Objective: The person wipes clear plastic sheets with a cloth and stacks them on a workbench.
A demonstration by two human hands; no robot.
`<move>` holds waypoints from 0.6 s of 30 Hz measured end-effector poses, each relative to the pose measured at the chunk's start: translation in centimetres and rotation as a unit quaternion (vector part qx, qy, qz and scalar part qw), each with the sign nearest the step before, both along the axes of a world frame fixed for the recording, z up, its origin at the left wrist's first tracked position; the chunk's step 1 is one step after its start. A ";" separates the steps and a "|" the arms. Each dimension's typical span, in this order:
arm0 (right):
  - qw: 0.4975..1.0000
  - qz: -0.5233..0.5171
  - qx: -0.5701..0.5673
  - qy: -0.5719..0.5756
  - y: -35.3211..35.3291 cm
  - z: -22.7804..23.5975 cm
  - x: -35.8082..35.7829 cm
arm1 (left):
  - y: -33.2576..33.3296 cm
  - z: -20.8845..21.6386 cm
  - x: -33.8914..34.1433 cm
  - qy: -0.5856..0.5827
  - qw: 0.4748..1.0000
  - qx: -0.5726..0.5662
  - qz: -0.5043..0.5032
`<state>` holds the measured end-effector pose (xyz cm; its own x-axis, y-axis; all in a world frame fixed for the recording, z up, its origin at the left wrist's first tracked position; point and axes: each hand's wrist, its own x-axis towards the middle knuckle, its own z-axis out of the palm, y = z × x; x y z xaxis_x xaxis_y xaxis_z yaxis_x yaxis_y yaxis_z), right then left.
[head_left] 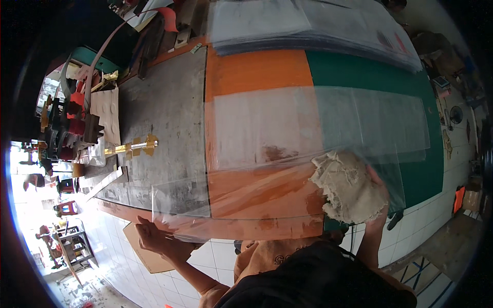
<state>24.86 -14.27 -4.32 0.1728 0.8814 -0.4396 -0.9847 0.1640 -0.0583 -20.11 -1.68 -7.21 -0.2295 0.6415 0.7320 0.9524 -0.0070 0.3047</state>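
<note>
A clear plastic sheet [267,195] lies along the near edge of the orange, green and grey table [257,72]. My left hand [154,236] grips the sheet's near left corner at the table edge. My right hand [377,197] holds a crumpled beige cloth [349,187] pressed down on the sheet's right part. A second clear sheet [318,123] lies flat just beyond, overlapping it.
A stack of clear sheets [308,25] rests at the table's far side. A small gold-coloured piece [131,148] lies on the grey part. At far left stands a rack with red and dark blocks [72,123]. A brown cardboard piece [149,256] lies on the white tiled floor.
</note>
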 end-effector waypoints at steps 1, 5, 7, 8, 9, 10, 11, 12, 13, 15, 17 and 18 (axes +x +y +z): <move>1.000 -0.011 0.003 0.002 -0.2 0.2 0.1 | 0.4 0.6 0.6 0.037 0.999 0.035 -0.001; 0.962 -0.056 0.028 -0.266 -3.5 -2.5 2.1 | 0.8 1.4 0.3 0.020 0.998 0.042 -0.036; 0.935 -0.080 -0.003 -0.347 -4.3 -3.0 2.7 | 0.8 1.4 -0.3 0.006 0.998 0.041 -0.040; 0.925 -0.092 -0.027 -0.367 -4.5 -2.9 2.9 | 0.8 1.4 -0.4 0.012 0.999 0.037 -0.025; 0.915 -0.104 -0.052 -0.387 -4.6 -2.7 3.0 | 0.9 1.5 -0.4 0.017 0.999 0.032 -0.010; 0.903 -0.116 -0.076 -0.407 -4.8 -2.6 3.2 | 1.1 1.4 -0.4 0.024 0.999 0.038 0.001; 0.890 -0.127 -0.100 -0.427 -4.9 -2.4 3.3 | 1.5 1.0 -0.5 0.031 0.998 0.044 0.011; 0.917 -0.114 -0.082 -0.372 -4.6 -2.2 3.3 | 1.9 0.6 -0.7 0.037 0.998 0.051 0.022; 0.941 -0.103 -0.064 -0.316 -3.9 -1.9 3.2 | 2.6 -0.2 -1.4 0.027 0.999 0.006 0.016; 0.978 -0.073 -0.017 -0.197 -1.2 -1.3 2.5 | 4.1 -1.1 -4.1 0.009 0.997 -0.077 0.013; 0.996 -0.036 0.022 -0.080 1.5 -0.7 1.3 | 6.8 1.3 -4.7 0.235 0.947 -0.214 0.056; 0.999 -0.024 -0.012 -0.044 2.6 -0.6 0.8 | 7.6 3.6 -2.5 0.204 0.942 -0.249 0.091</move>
